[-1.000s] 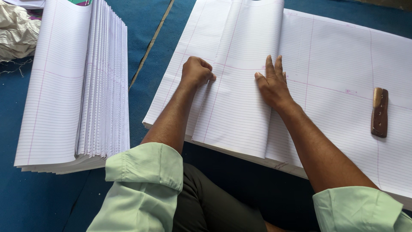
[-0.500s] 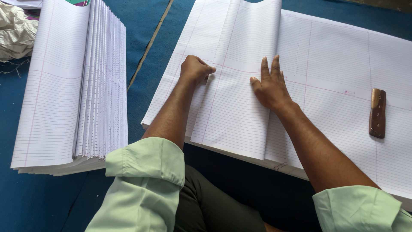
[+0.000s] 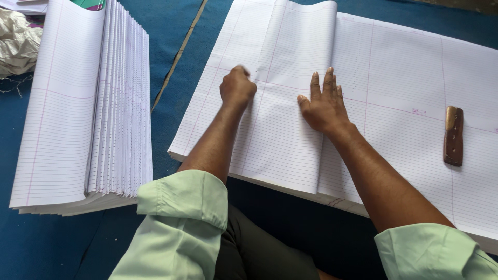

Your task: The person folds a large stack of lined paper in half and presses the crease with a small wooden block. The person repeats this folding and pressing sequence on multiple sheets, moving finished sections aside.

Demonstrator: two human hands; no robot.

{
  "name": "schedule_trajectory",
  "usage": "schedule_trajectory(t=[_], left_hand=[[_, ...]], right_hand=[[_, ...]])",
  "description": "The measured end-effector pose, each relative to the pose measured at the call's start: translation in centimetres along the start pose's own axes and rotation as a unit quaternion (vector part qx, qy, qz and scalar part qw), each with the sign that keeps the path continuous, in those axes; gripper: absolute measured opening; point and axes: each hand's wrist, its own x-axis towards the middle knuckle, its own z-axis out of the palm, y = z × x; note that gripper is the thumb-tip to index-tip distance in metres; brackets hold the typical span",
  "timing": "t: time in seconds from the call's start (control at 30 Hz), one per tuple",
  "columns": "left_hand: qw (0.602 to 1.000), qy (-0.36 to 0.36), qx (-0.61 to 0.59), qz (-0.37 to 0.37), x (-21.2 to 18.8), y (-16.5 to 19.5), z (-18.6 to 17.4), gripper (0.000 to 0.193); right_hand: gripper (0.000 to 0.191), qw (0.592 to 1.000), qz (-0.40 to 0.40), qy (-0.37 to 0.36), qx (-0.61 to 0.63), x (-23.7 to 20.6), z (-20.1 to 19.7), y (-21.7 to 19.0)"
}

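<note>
where blue floor mat [image 3: 171,31] shows, fisted left hand [image 3: 237,87], flat right hand [image 3: 322,106] on ruled sheets [image 3: 290,135]

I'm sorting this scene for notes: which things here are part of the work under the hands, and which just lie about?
In hand: folded ruled sheet, pile of flat ruled sheets, left hand, right hand.
Lying about: wooden block, stack of folded sheets, crumpled wrapping.
</note>
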Motion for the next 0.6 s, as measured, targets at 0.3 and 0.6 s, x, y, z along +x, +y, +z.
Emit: schedule_trajectory(t=[0.3, 0.6], left_hand=[[0.926, -0.003, 0.306, 0.221, -1.1, 1.6, 1.3, 0.018], [0.89, -0.062, 0.38, 0.244, 0.2, 1.9, 2.2, 0.015]], right_hand=[[0.088, 0.998, 0.008, 0.002, -0.066, 0.1, 0.8, 0.0], [0.098, 0.999, 0.011, 0.011, -0.045, 0.2, 2.4, 0.3]])
